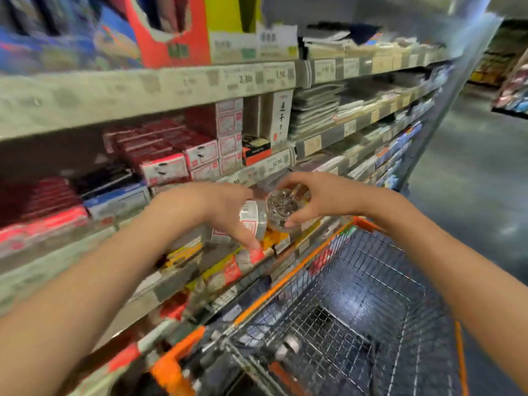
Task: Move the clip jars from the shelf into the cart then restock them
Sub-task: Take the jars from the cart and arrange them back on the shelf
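Observation:
My left hand (225, 212) grips a clear clip jar (254, 220) with a white and red label, lying on its side in front of the shelf. My right hand (317, 198) holds a second clear jar (283, 208) full of metal clips, fingers curled round it from above. The two jars sit side by side, almost touching, above the far left corner of the orange-rimmed wire cart (294, 272). The view is blurred by motion.
Store shelving (171, 81) with price tags runs along the left, stocked with red and white staple boxes (177, 155), notebooks (314, 110) and packets. The cart basket stands below my hands. A grey aisle floor (471, 181) opens to the right.

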`<state>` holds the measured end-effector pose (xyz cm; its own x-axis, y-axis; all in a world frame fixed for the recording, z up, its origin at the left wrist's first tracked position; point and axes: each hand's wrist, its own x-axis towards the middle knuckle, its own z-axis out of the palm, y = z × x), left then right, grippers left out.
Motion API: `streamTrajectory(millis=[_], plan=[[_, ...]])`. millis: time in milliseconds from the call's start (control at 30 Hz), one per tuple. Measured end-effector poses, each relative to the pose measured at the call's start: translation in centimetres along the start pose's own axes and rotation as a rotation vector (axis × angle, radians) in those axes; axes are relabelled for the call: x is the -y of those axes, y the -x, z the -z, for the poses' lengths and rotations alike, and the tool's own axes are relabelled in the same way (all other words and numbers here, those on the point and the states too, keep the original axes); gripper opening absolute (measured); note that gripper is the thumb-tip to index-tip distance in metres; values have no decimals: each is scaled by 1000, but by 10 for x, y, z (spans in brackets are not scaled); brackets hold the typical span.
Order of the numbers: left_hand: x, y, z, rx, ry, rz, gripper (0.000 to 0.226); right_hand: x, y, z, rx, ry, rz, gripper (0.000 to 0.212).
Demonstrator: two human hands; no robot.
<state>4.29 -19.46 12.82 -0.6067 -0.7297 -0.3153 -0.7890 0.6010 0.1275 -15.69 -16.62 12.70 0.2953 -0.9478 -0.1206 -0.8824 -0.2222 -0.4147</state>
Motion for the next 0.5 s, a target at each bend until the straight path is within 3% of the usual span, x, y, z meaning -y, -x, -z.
streamTrajectory(millis=[367,467,500], plan=[[38,140,30,-143,-22,108,92,135,12,11,-37,100,187,71],[49,173,34,-167,-35,174,54,166,14,12,-59,102,231,68],[51,183,36,-178,-44,184,53,176,15,12,-66,106,244,67]])
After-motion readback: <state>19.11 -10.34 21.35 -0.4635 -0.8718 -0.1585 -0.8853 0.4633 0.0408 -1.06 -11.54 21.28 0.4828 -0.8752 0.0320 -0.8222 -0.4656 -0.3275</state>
